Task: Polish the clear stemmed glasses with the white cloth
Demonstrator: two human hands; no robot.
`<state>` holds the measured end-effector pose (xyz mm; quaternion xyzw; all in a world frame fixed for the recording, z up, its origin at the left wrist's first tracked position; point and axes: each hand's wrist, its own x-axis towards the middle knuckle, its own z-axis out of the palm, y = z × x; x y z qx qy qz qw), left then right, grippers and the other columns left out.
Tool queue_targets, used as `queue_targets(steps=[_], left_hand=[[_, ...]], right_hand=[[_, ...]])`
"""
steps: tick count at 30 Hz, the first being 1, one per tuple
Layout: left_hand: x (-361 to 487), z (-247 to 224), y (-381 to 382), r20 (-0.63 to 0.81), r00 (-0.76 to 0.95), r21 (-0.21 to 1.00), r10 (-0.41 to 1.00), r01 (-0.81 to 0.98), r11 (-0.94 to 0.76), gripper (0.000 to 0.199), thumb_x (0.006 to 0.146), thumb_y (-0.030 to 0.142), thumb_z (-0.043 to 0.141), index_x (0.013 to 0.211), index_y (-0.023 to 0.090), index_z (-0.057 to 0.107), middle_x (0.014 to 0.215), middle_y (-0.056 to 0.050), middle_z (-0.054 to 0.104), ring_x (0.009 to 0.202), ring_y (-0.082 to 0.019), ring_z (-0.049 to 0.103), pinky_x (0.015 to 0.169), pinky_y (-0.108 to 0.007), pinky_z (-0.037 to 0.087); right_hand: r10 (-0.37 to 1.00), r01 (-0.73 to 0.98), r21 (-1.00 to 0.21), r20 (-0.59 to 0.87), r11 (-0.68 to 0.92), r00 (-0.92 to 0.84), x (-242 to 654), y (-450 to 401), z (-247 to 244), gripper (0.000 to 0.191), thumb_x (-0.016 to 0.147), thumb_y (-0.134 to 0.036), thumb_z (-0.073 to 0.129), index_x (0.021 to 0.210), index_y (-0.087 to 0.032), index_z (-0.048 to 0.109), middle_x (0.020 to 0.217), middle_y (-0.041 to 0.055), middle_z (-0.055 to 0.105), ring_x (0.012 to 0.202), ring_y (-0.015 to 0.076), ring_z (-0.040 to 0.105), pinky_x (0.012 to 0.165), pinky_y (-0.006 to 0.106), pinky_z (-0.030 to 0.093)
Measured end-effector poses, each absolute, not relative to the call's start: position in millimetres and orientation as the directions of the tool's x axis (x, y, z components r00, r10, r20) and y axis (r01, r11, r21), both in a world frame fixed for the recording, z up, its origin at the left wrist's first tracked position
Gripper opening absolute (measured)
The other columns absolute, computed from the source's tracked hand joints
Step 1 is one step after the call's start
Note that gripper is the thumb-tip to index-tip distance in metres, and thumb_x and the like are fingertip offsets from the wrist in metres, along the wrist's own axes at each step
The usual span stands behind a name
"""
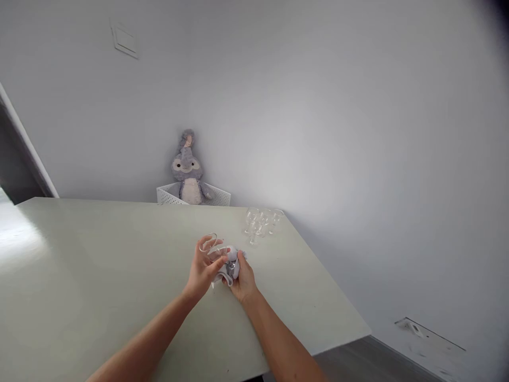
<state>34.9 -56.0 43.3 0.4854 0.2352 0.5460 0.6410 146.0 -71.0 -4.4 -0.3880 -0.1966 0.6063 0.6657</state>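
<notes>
My left hand (204, 269) is closed around a clear stemmed glass (208, 243), which lies tilted with its rim toward the upper left. In my right hand (243, 281) is a bunched whitish-grey cloth (231, 253), pressed around the stem and foot end of the glass. Part of the cloth hangs below the fingers. Both hands are above the table, close together. Beyond them, to the right, several clear stemmed glasses (254, 225) stand in a cluster near the table's far right corner.
The pale table (119, 254) reaches back toward the wall (338, 132). Behind its far edge, a grey plush toy (186, 167) sits in a white perforated basket (220, 196). The table's right edge runs diagonally, with dark floor (358, 361) below.
</notes>
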Motion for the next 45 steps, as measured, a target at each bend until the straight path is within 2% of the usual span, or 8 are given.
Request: queue_targets(steps=[3, 7, 12, 17, 22, 29, 39, 45], left_hand=[[33, 44, -51, 0.269, 0.237, 0.865, 0.934, -0.485, -0.126, 0.055, 0.065, 0.028, 0.069, 0.108, 0.028, 0.034, 0.109, -0.004, 0.05, 0.089, -0.021, 0.062, 0.079, -0.038, 0.049], [17, 46, -30, 0.314, -0.087, 0.82, 0.946, -0.478, -0.316, 0.051, 0.069, 0.031, 0.066, 0.107, 0.027, 0.033, 0.107, -0.004, 0.051, 0.086, -0.019, 0.063, 0.079, -0.038, 0.049], [-5, 48, -6, 0.355, -0.376, 0.786, 0.856, -0.375, -0.491, 0.052, 0.069, 0.029, 0.065, 0.109, 0.027, 0.031, 0.108, -0.005, 0.05, 0.081, -0.015, 0.063, 0.082, -0.037, 0.046], [3, 50, -23, 0.416, -0.176, 0.82, 0.892, -0.352, -0.451, 0.056, 0.067, 0.027, 0.068, 0.111, 0.027, 0.034, 0.109, -0.005, 0.051, 0.087, -0.019, 0.062, 0.081, -0.037, 0.047], [24, 42, -57, 0.475, 0.249, 0.86, 0.844, -0.333, -0.386, 0.057, 0.067, 0.031, 0.068, 0.115, 0.026, 0.037, 0.114, -0.009, 0.051, 0.1, -0.025, 0.056, 0.087, -0.043, 0.044], [29, 37, -65, 0.489, 0.545, 0.867, 0.681, -0.216, -0.449, 0.077, 0.067, 0.048, 0.063, 0.132, 0.031, 0.024, 0.127, -0.012, 0.046, 0.108, -0.027, 0.051, 0.091, -0.045, 0.039], [5, 9, -14, 0.408, -0.003, 0.883, 0.913, 0.256, -0.394, 0.029, 0.079, 0.035, 0.048, 0.106, 0.026, 0.051, 0.092, -0.002, 0.064, 0.087, -0.019, 0.058, 0.06, -0.025, 0.042], [-3, -13, 7, 0.348, -0.113, 0.925, 0.931, 0.203, -0.322, 0.023, 0.076, 0.029, 0.047, 0.097, 0.023, 0.054, 0.077, 0.0, 0.064, 0.077, -0.016, 0.059, 0.072, -0.028, 0.043]], right_hand=[[0.916, -0.51, -0.848, -0.079, 0.145, 0.393, 148, -74, -3, 0.044, 0.077, -0.058, 0.045, 0.091, -0.018, 0.058, 0.084, 0.0065, 0.062, 0.073, 0.0188, 0.058, 0.054, 0.028, 0.045], [0.849, 0.034, -0.963, 0.252, 0.267, 0.464, 152, -88, 6, 0.043, 0.08, -0.055, 0.041, 0.088, -0.017, 0.06, 0.084, 0.0071, 0.062, 0.081, 0.0208, 0.055, 0.069, 0.032, 0.043], [0.899, 0.615, -0.675, 0.414, 0.408, -0.142, 153, -110, 26, 0.043, 0.066, -0.053, 0.062, 0.1, -0.027, 0.061, 0.123, 0.0049, 0.048, 0.09, 0.0234, 0.051, 0.08, 0.037, 0.038], [0.892, 0.835, -0.484, 0.452, 0.26, -0.016, 148, -113, 51, 0.027, 0.084, -0.035, 0.045, 0.105, -0.026, 0.06, 0.095, 0.0074, 0.058, 0.079, 0.0203, 0.052, 0.069, 0.032, 0.038], [0.895, 0.899, -0.38, 0.446, 0.217, -0.028, 149, -106, 59, 0.019, 0.079, -0.03, 0.049, 0.091, -0.023, 0.062, 0.07, 0.0036, 0.058, 0.063, 0.0173, 0.049, 0.054, 0.027, 0.031], [0.926, 0.8, -0.56, 0.378, 0.217, 0.013, 177, -120, 34, 0.019, 0.075, -0.031, 0.051, 0.06, -0.022, 0.058, 0.052, -0.0031, 0.052, 0.045, 0.0106, 0.04, 0.047, 0.023, 0.023], [0.8, 0.626, -0.756, 0.247, -0.194, 0.546, 286, -84, 9, 0.027, 0.072, -0.038, 0.046, 0.056, -0.018, 0.054, 0.053, 0.0007, 0.057, 0.054, 0.0156, 0.051, 0.056, 0.024, 0.034], [0.783, 0.632, -0.725, 0.213, -0.275, 0.585, 308, -44, -8, 0.026, 0.07, -0.035, 0.045, 0.056, -0.017, 0.057, 0.054, 0.0025, 0.06, 0.054, 0.0159, 0.053, 0.054, 0.023, 0.035]])
